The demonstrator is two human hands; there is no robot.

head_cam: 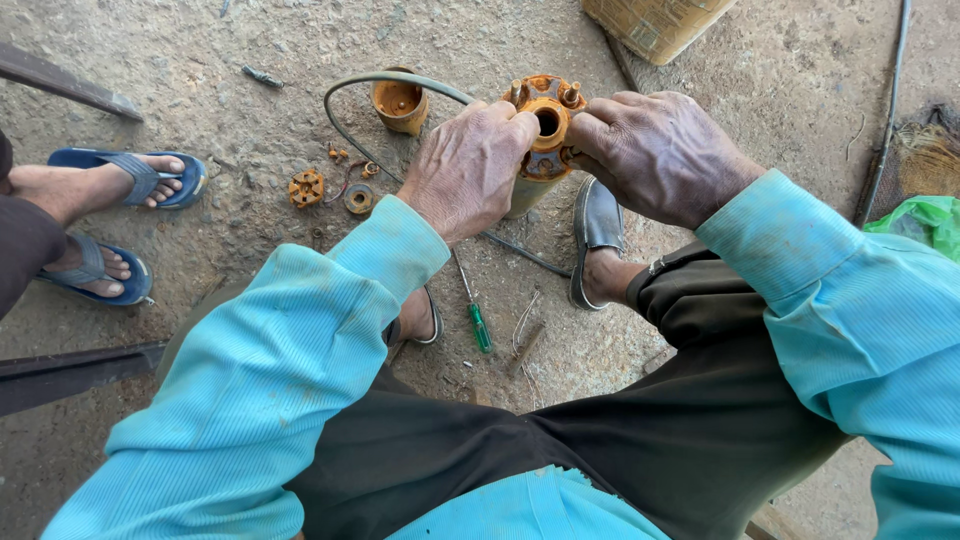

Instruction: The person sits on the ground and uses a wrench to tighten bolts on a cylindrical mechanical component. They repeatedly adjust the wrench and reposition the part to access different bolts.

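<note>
Turquoise sleeves fill the near part of my view, with dark trousers between them. A little farther, on the concrete floor between my feet, a green-handled screwdriver lies pointing away from me. Beyond it, my left hand and right hand meet on a rusty orange pump body standing upright at mid-scene. Left fingers are curled together and clamped on its top flange from the left; right fingers are bent and pressed against the flange from the right. To the left of the pump body, an orange gear-like part and a small ring rest on the floor. Farther off stands a rusty cup-shaped housing, with a grey cable looping past it. At far left, another person's feet wear blue flip-flops.
</note>
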